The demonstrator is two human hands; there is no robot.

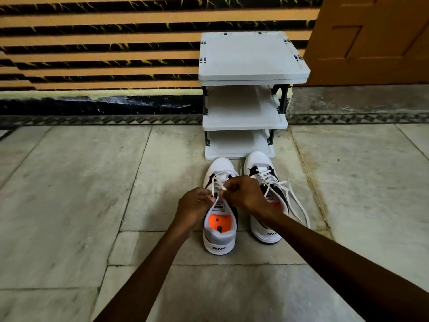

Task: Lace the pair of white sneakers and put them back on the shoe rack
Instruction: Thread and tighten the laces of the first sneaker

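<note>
Head view, speaker 1: Which is the largest element shown, and where do the task's things lie on it?

Speaker 2: The stone floor (pixel 69 182) carries everything. The white shoe rack (pixel 246 94) stands at the floor's far edge against the striped wall (pixel 92 43), its three shelves bare. The pair of sneakers sits on the floor just in front of the rack's bottom shelf, toes toward the rack and heels toward the person.

Speaker 1: How do the two shoes differ?

Speaker 2: The right sneaker (pixel 264 198) is threaded through its eyelets, and its loose lace ends (pixel 297 203) trail over its outer side to the floor, untied. The left sneaker (pixel 219 212) is the one being worked on; its long axis runs straight from the person toward the rack.

Speaker 1: What are the hands doing?

Speaker 2: Both meet above the tongue of the left sneaker. The left hand (pixel 193 203) has its fingers drawn together in a narrow pinch on the lace (pixel 217 182) at the shoe's left side. The right hand (pixel 241 194) reaches across from the right, closed in a curl on the same lace; whether each holds a separate end cannot be told.

Speaker 1: On what relation does the coming move turn?

Speaker 2: The remaining eyelets appear to lie directly below the fingertips, near the collar. Judged from this, the lace must next pass down and across the shoe's long axis, both hands being about equally near.
</note>
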